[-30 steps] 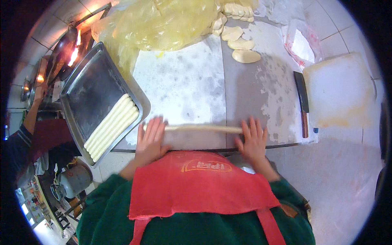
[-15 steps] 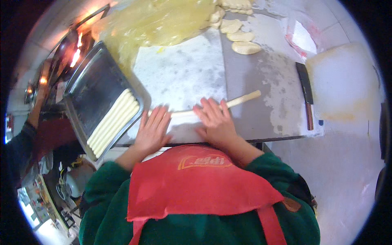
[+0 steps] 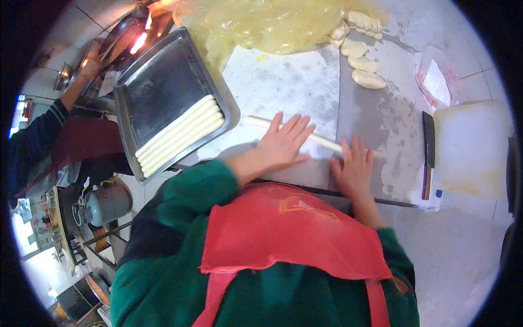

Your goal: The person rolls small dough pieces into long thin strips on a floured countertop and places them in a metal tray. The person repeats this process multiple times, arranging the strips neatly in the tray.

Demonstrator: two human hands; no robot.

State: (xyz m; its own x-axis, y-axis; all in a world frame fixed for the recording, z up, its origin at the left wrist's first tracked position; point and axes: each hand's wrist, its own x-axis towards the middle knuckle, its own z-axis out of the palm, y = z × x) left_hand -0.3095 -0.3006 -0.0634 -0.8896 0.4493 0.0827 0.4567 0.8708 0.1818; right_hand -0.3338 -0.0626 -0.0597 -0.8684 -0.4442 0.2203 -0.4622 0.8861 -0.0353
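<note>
A long pale dough rope lies on the table in front of me, slanting from upper left to lower right. Across its left part rests my left hand, open with fingers stretched and spread. My right hand, somewhat blurred, lies flat over the right part, its fingers apart. The palms hide stretches of the rope; its left end and the middle show. To the left stands a metal tray with several finished-looking dough strips side by side along its near right side.
Yellow plastic sheeting covers the back. Flattened dough pieces lie at the far right. A cleaver lies beside a white cutting board. Flames burn at the far left, where another person's arm reaches toward a pan.
My hands have shifted right along the dough rope, which now slants down to the right instead of up. The view has turned, so tray and table appear farther right.
</note>
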